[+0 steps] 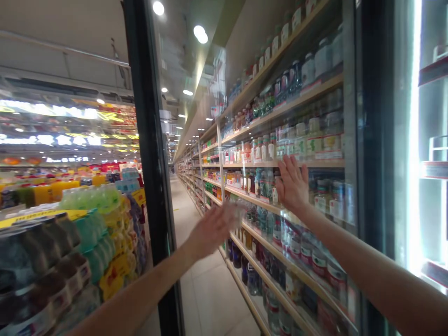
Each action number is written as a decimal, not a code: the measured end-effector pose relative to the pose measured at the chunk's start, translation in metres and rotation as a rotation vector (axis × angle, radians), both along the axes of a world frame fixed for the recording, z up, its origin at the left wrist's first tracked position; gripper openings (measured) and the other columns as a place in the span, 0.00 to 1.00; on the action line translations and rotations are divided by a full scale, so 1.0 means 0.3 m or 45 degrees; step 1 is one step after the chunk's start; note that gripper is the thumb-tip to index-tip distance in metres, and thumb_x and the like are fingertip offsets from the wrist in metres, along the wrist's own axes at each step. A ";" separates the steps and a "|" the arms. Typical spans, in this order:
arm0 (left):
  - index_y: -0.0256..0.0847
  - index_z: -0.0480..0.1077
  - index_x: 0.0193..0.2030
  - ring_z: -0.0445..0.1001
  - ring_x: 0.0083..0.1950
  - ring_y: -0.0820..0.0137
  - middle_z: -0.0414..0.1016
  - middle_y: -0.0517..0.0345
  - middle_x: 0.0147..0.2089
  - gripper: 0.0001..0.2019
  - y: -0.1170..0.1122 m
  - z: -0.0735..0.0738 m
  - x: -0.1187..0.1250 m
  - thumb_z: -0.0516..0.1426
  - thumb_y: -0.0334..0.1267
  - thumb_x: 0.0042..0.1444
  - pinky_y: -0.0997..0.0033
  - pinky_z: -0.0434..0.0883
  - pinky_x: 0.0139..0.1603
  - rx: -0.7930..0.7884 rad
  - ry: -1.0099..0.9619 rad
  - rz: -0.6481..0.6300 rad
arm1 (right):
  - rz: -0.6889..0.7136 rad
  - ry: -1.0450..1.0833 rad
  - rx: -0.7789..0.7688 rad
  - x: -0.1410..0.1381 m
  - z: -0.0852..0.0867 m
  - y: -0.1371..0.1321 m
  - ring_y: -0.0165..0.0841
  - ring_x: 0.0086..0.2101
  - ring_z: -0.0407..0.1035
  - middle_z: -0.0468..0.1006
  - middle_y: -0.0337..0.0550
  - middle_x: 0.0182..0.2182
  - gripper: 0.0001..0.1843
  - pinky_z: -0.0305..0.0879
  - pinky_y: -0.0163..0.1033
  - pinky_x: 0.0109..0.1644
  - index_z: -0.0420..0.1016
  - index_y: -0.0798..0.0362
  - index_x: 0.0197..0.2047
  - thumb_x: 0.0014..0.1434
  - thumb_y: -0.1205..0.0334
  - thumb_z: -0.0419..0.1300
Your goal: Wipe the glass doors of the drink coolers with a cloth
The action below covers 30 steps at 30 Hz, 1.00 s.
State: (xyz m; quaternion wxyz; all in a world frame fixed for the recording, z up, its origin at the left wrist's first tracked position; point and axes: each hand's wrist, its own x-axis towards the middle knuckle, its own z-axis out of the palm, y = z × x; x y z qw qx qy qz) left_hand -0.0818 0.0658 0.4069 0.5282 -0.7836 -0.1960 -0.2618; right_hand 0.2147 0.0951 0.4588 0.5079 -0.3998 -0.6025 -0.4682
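"Black and smooth, a tall frame [149,140] leans a bit on the left. What does it go round?"

"It goes round a big, flat, shiny glass door [252,163], right in front of the person."

"Where are the hands?"

"Both reach out to the glass door. The left hand [212,231] is lower, near the middle. The right hand [293,186] is higher up, with its fingers pointing up."

"Are the fingers apart?"

"On the right hand they are straight and a little apart. The left fingers are stretched out, but their tips are blurry, so I can't tell if they touch each other. I can't tell if either hand touches the glass either."

"What shows in the glass?"

"Long, thin, wood-coloured shelves [280,112] with rows of round bottles [264,147], and a pale, flat floor [203,298]. I can't tell if the shelves are behind the glass or mirrored in it."

"And at the sides?"

"On the left, bumpy stacks of packed drinks [96,247], green, yellow and dark. On the right, a bright white strip of light [415,140], long and straight."
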 end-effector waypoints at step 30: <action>0.43 0.55 0.61 0.37 0.70 0.68 0.47 0.57 0.69 0.19 0.032 0.237 0.141 0.45 0.34 0.62 0.56 0.44 0.69 0.108 -0.193 0.014 | -0.020 -0.010 0.070 0.008 0.003 -0.002 0.39 0.63 0.46 0.57 0.50 0.62 0.29 0.43 0.54 0.64 0.48 0.52 0.66 0.62 0.59 0.45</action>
